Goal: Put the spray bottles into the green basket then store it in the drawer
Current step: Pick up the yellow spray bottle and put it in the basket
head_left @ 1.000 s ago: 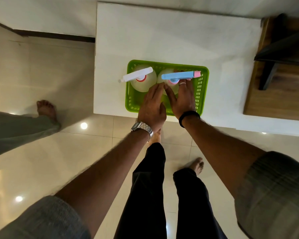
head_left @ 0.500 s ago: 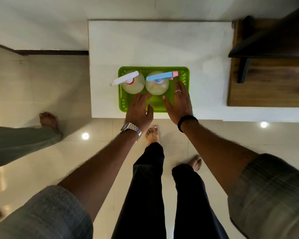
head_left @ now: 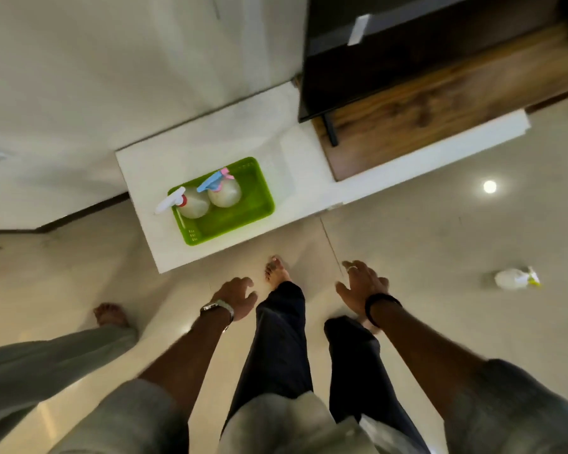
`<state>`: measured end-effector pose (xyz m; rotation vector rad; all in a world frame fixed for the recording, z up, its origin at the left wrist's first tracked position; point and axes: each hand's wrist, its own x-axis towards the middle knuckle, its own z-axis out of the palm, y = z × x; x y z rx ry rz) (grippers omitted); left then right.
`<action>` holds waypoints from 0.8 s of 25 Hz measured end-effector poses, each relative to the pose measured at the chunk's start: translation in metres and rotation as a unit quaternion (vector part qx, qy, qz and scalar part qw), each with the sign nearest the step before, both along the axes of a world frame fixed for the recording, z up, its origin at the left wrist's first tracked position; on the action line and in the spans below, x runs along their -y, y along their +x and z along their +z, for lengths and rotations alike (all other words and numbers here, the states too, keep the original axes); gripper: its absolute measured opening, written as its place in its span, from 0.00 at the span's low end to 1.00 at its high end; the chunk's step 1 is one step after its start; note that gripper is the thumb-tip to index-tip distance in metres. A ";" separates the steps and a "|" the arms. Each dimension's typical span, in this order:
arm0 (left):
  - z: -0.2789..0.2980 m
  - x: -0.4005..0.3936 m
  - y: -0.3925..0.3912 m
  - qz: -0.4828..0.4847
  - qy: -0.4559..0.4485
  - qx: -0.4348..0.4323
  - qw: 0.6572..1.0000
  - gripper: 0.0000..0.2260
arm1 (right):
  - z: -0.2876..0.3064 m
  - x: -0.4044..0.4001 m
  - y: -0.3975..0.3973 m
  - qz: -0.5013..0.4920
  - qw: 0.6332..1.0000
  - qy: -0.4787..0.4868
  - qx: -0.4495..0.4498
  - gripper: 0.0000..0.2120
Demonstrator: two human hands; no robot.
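— Well, where is the green basket found?

— It is set on the white worktop, close to the front edge and toward the left end. Two spray bottles are stood side by side in its far half: the white-nozzled bottle at the left wall, its nozzle hung out over the rim, and the blue-nozzled bottle just beside it.

— And the hands?

— Neither is placed on anything. The left hand and the right hand are held over the floor, well apart from the basket, fingers loosely spread and empty.

— So the drawer?

— No open drawer can be made out; the frame is blurred, so that is said with some caution. Storing appears not yet done.

— What could be spoiled?

— If the basket is lifted by one wall, the upright bottles could be tipped toward the empty near half. The overhanging nozzle could also be caught on a drawer front.
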<state>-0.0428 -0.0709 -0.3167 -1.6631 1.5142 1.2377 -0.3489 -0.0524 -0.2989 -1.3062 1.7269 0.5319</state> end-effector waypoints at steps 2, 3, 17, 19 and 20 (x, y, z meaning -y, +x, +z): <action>0.021 -0.008 -0.028 -0.012 0.001 0.005 1.000 0.21 | 0.015 -0.038 -0.041 -0.048 0.998 0.033 -0.010 0.33; 0.031 -0.008 -0.045 -0.014 -0.005 0.001 1.000 0.21 | 0.022 -0.053 -0.058 -0.074 0.996 0.036 -0.017 0.33; 0.122 -0.106 -0.444 -0.298 -0.033 -0.150 0.942 0.20 | 0.096 -0.279 -0.286 -0.354 0.934 -0.030 -0.033 0.32; 0.126 -0.120 -0.477 -0.325 -0.006 -0.144 0.935 0.21 | 0.097 -0.306 -0.307 -0.389 0.920 -0.029 -0.042 0.31; 0.128 -0.126 -0.496 -0.338 0.005 -0.141 0.931 0.22 | 0.098 -0.320 -0.320 -0.413 0.909 -0.029 -0.048 0.31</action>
